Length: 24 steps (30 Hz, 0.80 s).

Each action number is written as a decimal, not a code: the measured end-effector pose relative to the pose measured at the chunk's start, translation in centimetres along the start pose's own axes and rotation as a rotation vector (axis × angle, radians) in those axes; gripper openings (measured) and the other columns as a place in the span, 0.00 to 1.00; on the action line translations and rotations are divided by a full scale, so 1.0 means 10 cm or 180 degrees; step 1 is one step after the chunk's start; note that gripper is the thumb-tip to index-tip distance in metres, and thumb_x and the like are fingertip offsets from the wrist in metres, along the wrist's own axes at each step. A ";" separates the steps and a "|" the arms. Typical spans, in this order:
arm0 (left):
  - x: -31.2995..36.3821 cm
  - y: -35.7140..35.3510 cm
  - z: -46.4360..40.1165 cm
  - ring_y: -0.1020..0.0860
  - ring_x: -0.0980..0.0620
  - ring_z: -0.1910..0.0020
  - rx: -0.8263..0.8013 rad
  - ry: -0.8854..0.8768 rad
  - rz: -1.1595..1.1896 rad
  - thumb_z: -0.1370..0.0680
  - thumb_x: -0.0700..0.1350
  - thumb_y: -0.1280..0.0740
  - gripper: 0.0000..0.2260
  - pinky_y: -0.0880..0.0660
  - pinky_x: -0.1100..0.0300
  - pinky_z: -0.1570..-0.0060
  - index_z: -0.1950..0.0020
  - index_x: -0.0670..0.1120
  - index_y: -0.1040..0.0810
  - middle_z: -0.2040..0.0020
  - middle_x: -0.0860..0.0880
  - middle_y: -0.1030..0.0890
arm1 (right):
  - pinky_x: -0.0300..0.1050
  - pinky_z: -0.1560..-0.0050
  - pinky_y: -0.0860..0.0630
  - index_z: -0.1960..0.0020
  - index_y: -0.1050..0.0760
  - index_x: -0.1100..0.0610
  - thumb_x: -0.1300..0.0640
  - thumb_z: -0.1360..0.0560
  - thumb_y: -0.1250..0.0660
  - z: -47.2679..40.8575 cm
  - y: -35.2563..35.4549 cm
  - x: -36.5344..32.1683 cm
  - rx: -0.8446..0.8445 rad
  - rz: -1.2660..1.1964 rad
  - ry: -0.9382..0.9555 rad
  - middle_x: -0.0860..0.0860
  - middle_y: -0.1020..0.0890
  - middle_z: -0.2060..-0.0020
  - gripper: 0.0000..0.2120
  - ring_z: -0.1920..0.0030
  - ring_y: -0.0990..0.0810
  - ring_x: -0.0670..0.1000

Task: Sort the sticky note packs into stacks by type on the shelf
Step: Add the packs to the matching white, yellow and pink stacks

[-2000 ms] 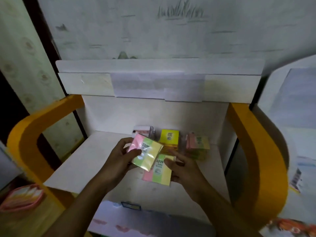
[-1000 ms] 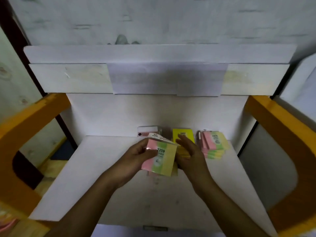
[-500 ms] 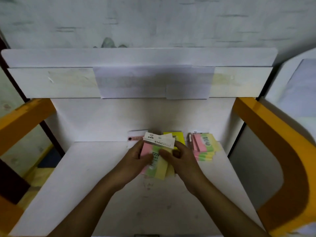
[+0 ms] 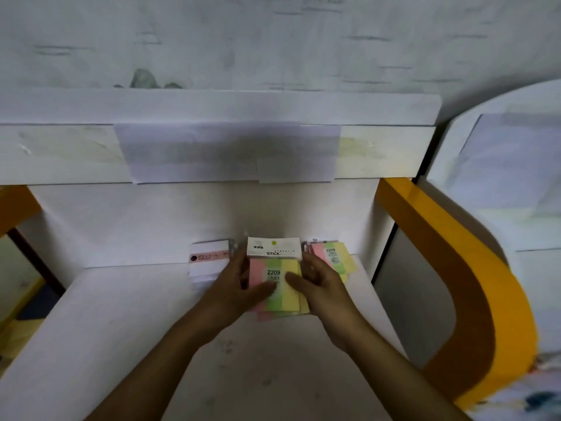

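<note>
While both hands square it up, the pack sits between them on the shelf, face up, white header card toward the back wall. Left to right: white pack just beyond the left hand, held pack in the middle, striped stack just behind the right hand. Left hand's fingers run up the pack's left edge with the thumb lying across the face; fingers mostly straight, more a press than a wrap. Right hand mirrors it on the right edge, thumb on the face. More striped sheets show under the pack's lower edge, so it looks to be landing on another of its kind. Handling guess: light, flat, paper block inside glossy film, so slippery on the face and a bit bendy; header card will crease. Best taken by the two long edges, not the card. Versus 2 s ago: then the left hand held the pack tilted in the air and a second striped pack lay flat near the right hand; now the pack is down flat, further back, both hands on it. The yellow pack seen behind is now hidden.
</note>
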<state>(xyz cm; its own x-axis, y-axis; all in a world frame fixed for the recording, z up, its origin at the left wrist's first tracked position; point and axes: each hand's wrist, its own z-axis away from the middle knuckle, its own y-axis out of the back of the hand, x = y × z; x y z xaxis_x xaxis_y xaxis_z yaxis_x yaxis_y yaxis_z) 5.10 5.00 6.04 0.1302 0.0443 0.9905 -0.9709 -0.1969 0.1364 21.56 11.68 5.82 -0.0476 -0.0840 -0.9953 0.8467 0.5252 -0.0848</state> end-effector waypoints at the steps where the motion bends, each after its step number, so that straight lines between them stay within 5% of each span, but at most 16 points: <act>1: 0.01 -0.03 -0.03 0.20 0.54 0.42 0.0023 -0.0028 0.0012 0.25 0.42 0.30 0.31 0.19 0.53 0.49 0.26 0.54 0.39 0.36 0.54 0.24 | 0.49 0.49 0.18 0.41 0.24 0.48 0.63 0.23 0.35 -0.03 0.05 -0.03 0.0044 -0.0010 -0.0009 0.49 0.15 0.47 0.14 0.49 0.16 0.49; 3: 0.02 -0.08 -0.10 0.22 0.54 0.42 0.0160 0.0011 0.0291 0.24 0.40 0.32 0.32 0.19 0.51 0.48 0.25 0.54 0.44 0.33 0.54 0.29 | 0.42 0.58 0.18 0.46 0.23 0.49 0.64 0.22 0.36 -0.13 0.18 -0.12 0.0250 -0.0046 -0.0015 0.50 0.15 0.51 0.11 0.54 0.15 0.47; 5: 0.00 -0.07 -0.15 0.21 0.54 0.45 0.0348 0.0028 0.0427 0.22 0.38 0.34 0.25 0.21 0.52 0.48 0.29 0.53 0.37 0.34 0.52 0.28 | 0.39 0.64 0.20 0.48 0.24 0.51 0.65 0.22 0.37 -0.29 0.36 -0.21 0.0604 0.0123 0.0034 0.49 0.15 0.55 0.10 0.60 0.15 0.46; 8: -0.05 -0.01 -0.16 0.18 0.55 0.53 0.0337 0.0090 0.0259 0.21 0.36 0.36 0.12 0.22 0.58 0.53 0.43 0.52 0.24 0.40 0.48 0.20 | 0.51 0.53 0.18 0.49 0.24 0.47 0.60 0.21 0.39 -0.59 0.66 -0.26 0.1048 0.0763 0.0012 0.52 0.16 0.51 0.10 0.55 0.15 0.51; 11: -0.12 0.00 -0.13 0.19 0.55 0.56 0.0171 0.0170 0.0171 0.21 0.36 0.37 0.11 0.23 0.62 0.55 0.44 0.50 0.23 0.46 0.48 0.18 | 0.58 0.48 0.20 0.54 0.26 0.49 0.59 0.22 0.40 -0.82 0.86 -0.23 0.1222 0.1104 -0.0207 0.52 0.17 0.54 0.07 0.53 0.17 0.56; 15: -0.26 0.00 -0.13 0.18 0.53 0.52 -0.0025 0.0219 0.0099 0.20 0.38 0.37 0.11 0.23 0.60 0.53 0.43 0.51 0.23 0.49 0.53 0.16 | 0.46 0.59 0.21 0.47 0.24 0.55 0.62 0.22 0.40 -0.95 0.97 -0.10 0.1173 0.1011 -0.0600 0.53 0.17 0.60 0.08 0.61 0.18 0.54; 20: -0.41 0.01 -0.14 0.18 0.52 0.50 -0.0117 0.0293 0.0042 0.21 0.40 0.36 0.11 0.24 0.60 0.53 0.44 0.55 0.23 0.49 0.55 0.17 | 0.46 0.56 0.20 0.39 0.24 0.57 0.60 0.25 0.37 -1.04 1.04 0.00 0.1170 0.1145 -0.0496 0.55 0.15 0.54 0.14 0.57 0.16 0.54; 24: -0.46 -0.08 -0.15 0.18 0.54 0.53 -0.0154 0.0296 -0.0012 0.20 0.38 0.37 0.10 0.24 0.62 0.54 0.44 0.52 0.23 0.47 0.53 0.18 | 0.49 0.58 0.21 0.49 0.20 0.58 0.59 0.28 0.40 -1.04 1.05 0.08 0.1138 0.1275 -0.0498 0.56 0.14 0.58 0.12 0.59 0.15 0.56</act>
<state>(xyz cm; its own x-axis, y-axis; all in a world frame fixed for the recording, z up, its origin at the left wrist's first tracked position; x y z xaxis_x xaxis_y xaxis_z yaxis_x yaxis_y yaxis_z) 4.99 6.42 1.38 0.1167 0.1362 0.9838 -0.9793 -0.1492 0.1368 24.91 25.88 3.65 0.3710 -0.0760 -0.9255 0.9108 0.2242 0.3467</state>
